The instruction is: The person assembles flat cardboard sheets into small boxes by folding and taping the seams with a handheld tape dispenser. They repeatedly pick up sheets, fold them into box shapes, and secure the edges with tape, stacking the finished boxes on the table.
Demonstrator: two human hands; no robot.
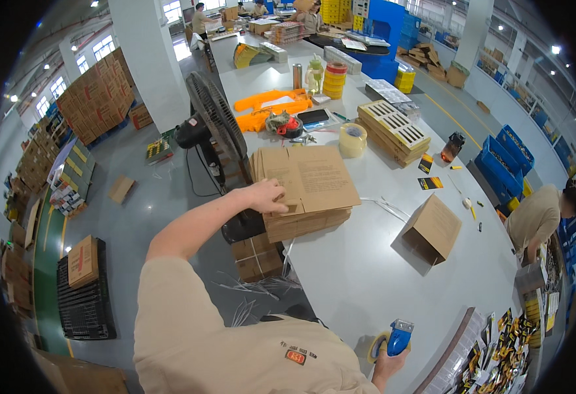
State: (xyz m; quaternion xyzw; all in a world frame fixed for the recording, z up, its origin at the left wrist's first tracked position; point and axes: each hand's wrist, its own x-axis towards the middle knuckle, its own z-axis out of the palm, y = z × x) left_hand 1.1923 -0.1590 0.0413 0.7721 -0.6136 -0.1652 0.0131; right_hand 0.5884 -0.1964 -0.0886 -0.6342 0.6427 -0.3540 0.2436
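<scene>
A stack of flattened cardboard boxes (321, 180) lies at the table's left edge. My left hand (268, 196) reaches across to its near left side, with fingers curled onto a flap of the top box; the fingertips are partly hidden. Low in the picture, close to my body, my right hand (390, 364) is closed around a blue tape dispenser (400, 337) carrying a roll of tape (378, 347). To the right of the stack, a folded-up cardboard box (434, 228) stands alone on the white table (353, 279).
A black fan (212, 118) stands close against the table's left side. Beyond the stack are a clear tape roll (353, 140), orange bags (271, 105) and yellow-topped flat packs (393, 128). Printed packets (491, 348) pile up at lower right. A co-worker (537, 217) bends over at the right.
</scene>
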